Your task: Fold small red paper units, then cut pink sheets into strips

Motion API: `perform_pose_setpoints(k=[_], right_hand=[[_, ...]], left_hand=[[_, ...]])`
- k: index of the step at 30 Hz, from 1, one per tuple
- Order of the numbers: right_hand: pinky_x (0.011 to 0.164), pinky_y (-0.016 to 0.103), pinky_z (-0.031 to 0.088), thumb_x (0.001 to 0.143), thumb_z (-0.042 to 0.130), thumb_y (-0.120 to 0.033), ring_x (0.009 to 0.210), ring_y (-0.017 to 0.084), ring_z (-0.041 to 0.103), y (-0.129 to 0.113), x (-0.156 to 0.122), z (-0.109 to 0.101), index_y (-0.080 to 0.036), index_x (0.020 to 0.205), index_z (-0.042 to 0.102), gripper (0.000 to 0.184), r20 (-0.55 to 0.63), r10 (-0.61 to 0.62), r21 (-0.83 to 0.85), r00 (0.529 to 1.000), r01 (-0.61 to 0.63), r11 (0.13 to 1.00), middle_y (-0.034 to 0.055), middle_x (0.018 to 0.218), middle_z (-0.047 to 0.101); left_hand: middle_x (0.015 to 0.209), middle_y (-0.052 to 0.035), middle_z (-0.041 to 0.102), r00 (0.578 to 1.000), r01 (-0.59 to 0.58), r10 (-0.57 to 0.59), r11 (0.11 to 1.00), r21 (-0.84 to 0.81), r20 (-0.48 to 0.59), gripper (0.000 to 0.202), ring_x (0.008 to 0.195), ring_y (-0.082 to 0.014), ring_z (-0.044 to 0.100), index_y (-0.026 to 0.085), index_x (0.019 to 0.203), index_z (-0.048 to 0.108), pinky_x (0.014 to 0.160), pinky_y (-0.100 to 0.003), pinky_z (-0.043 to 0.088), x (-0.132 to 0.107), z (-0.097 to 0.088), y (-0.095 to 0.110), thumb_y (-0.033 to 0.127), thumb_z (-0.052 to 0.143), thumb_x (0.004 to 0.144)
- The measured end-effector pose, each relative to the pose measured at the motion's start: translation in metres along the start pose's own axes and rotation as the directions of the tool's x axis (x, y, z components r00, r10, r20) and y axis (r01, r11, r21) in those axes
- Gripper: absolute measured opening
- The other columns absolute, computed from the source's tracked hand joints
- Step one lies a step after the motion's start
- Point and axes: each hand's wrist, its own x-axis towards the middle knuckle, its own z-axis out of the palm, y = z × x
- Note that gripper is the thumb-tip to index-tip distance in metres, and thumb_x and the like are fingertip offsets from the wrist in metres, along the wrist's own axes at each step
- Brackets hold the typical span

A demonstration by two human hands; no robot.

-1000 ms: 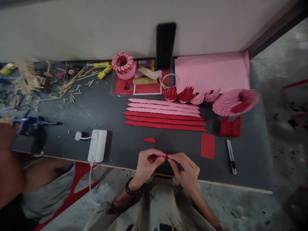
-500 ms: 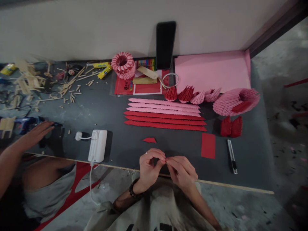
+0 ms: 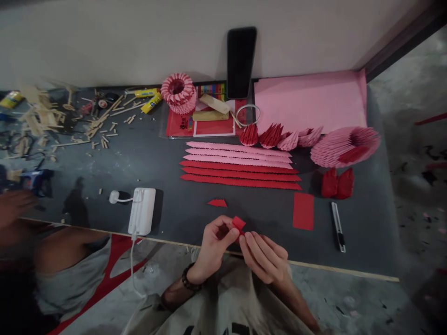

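Both my hands meet over the near edge of the dark table (image 3: 167, 153). My left hand (image 3: 214, 244) pinches a small folded red paper piece (image 3: 238, 224) between thumb and fingers. My right hand (image 3: 263, 256) presses its fingertips against the same piece from the right. A finished red folded triangle (image 3: 217, 203) lies on the table just beyond my hands. A flat red paper rectangle (image 3: 303, 211) lies to the right of them.
Long pink and red folded strips (image 3: 240, 165) lie mid-table, with folded pink and red modules (image 3: 344, 146), pink sheets (image 3: 309, 100) and a phone (image 3: 240, 63) behind. A utility knife (image 3: 338, 225) lies right, a white charger (image 3: 141, 211) left. Another person's hand (image 3: 14, 204) is at far left among wooden sticks (image 3: 101, 123).
The red piece now sticks up between my fingers, where before it was pinched flat. The other person's hand has drawn back from the table toward the left edge.
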Motion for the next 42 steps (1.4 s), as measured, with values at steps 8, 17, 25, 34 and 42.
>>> perform_pose_setpoints(k=[8,17,25,34,42], right_hand=[[0.066,0.027,0.065,0.093,0.077,-0.022,0.070,0.015,0.077,-0.003,0.026,0.018,-0.025,0.099,0.076,0.007,0.027,0.556,0.452,0.831,-0.507,0.734,0.0000,0.084,0.082],[0.059,0.026,0.059,0.091,0.079,-0.025,0.065,0.013,0.070,-0.006,0.032,0.013,-0.025,0.104,0.077,0.014,0.114,0.651,0.472,0.750,-0.618,0.629,0.0004,0.083,0.078],[0.071,0.032,0.069,0.090,0.074,-0.009,0.078,0.017,0.078,-0.006,0.027,0.021,-0.032,0.108,0.079,0.029,-0.022,0.523,0.466,0.852,-0.454,0.760,-0.0005,0.092,0.082],[0.094,0.032,0.070,0.093,0.071,-0.009,0.100,0.021,0.083,0.005,0.003,0.021,-0.035,0.130,0.075,0.046,-0.012,0.214,0.274,0.977,-0.203,0.940,0.0005,0.120,0.083],[0.069,0.027,0.068,0.094,0.072,-0.021,0.076,0.017,0.080,-0.011,0.033,0.014,-0.026,0.106,0.078,0.014,0.047,0.565,0.445,0.823,-0.524,0.726,0.0010,0.091,0.083]], left_hand=[[0.091,-0.0055,0.079,0.980,-0.185,0.197,0.957,0.222,-0.035,0.021,0.085,-0.0175,0.073,0.019,0.091,0.083,0.080,-0.029,0.060,0.006,0.002,0.003,0.040,0.081,0.092],[0.084,-0.0057,0.083,0.982,-0.137,0.167,0.950,0.282,-0.083,0.023,0.075,-0.0178,0.074,0.018,0.092,0.085,0.074,-0.029,0.061,0.005,0.006,-0.001,0.041,0.081,0.091],[0.075,-0.0051,0.080,0.979,-0.142,0.173,0.958,0.249,-0.106,0.032,0.064,-0.0154,0.070,0.019,0.086,0.084,0.064,-0.027,0.060,0.009,0.008,-0.001,0.050,0.080,0.091],[0.077,-0.0048,0.083,0.983,-0.139,0.162,0.961,0.239,-0.081,0.032,0.065,-0.0165,0.074,0.021,0.089,0.085,0.066,-0.030,0.065,0.007,0.004,0.003,0.053,0.082,0.088],[0.076,-0.0040,0.082,0.954,-0.229,0.290,0.870,0.438,-0.078,0.025,0.065,-0.0164,0.073,0.021,0.087,0.084,0.066,-0.028,0.062,0.003,0.004,0.000,0.044,0.075,0.096]])
